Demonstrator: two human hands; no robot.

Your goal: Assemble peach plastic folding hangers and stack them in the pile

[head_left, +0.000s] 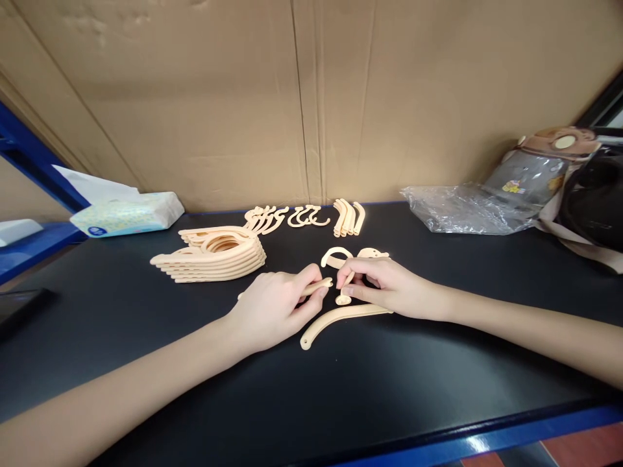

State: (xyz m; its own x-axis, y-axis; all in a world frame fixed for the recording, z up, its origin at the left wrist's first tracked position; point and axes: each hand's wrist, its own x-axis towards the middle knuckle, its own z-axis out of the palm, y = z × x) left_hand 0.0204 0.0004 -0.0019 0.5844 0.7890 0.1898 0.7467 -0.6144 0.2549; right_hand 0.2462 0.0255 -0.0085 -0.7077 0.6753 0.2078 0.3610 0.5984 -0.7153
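Head camera, single view, from above the near side of the black table [360, 383].
Faces forward, tilted down; left hand [275, 305] and right hand [387, 284] close, over table's middle. Wide frame: cardboard [195, 97] beyond table, strip of floor [588, 447] below its near edge.

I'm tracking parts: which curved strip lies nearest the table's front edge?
The lone strip on the right hand's near side; similar strips lie bunched by the cardboard.

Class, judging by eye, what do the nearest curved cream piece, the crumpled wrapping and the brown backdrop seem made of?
Curved cream piece: probably moulded plastic, satin; smooth, evenly coloured.
Crumpled wrapping: thin clear plastic film, glossy; wrinkles catch highlights.
Brown backdrop: likely cardboard, mostly matt; straight creases, papery surface.
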